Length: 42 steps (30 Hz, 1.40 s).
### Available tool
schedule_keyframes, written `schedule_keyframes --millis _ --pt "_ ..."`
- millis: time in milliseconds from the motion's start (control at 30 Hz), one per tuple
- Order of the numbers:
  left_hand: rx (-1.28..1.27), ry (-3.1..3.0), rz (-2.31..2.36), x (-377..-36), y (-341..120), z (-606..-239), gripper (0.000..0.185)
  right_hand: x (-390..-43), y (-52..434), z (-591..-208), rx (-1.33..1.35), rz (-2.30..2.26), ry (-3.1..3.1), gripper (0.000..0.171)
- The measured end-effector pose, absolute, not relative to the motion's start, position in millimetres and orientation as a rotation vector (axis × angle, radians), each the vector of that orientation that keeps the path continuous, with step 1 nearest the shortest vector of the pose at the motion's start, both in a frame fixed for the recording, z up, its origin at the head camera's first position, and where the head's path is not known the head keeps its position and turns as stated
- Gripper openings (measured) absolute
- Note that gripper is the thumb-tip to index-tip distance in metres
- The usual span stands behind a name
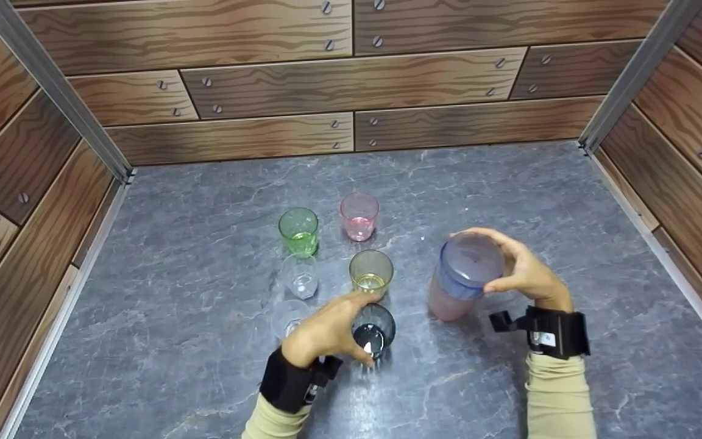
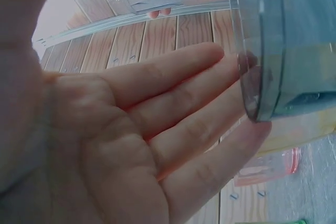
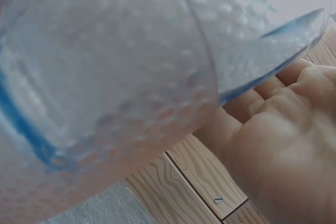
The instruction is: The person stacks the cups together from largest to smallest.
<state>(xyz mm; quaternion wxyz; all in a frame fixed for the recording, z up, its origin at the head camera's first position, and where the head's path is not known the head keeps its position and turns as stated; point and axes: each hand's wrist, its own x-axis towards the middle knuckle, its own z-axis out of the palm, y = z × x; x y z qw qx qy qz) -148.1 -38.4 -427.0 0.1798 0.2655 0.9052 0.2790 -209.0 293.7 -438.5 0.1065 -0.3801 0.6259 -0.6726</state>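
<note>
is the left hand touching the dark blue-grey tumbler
Touching: the left wrist view shows the left hand's fingertips pressed on the dark blue-grey clear tumbler's wall.

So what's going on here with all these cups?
A person stands at a grey stone-look table with six small cups. Their left hand touches the dark cup nearest them, fingers fairly straight against its side. Their right hand grips a lidded pitcher by its top. Green, pink, yellow and two clear cups stand behind.
</note>
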Motion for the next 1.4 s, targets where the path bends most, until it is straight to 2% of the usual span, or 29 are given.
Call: schedule_keyframes --millis 333,600,1400 --pt "0.67 2.542 0.758 -146.7 -32.6 -432.2 0.108 -209.2 293.4 -438.6 -1.124 -1.976 1.847 0.084" --pt "0.678 2.558 0.755 -147.3 -33.0 -435.2 0.095 -207.7 293.6 -438.4 -1.126 -1.974 1.845 0.083" --pt "0.75 2.57 0.786 -148.8 -25.7 -438.7 0.082 -207.3 294.0 -438.2 -1.135 -1.969 1.862 0.082"
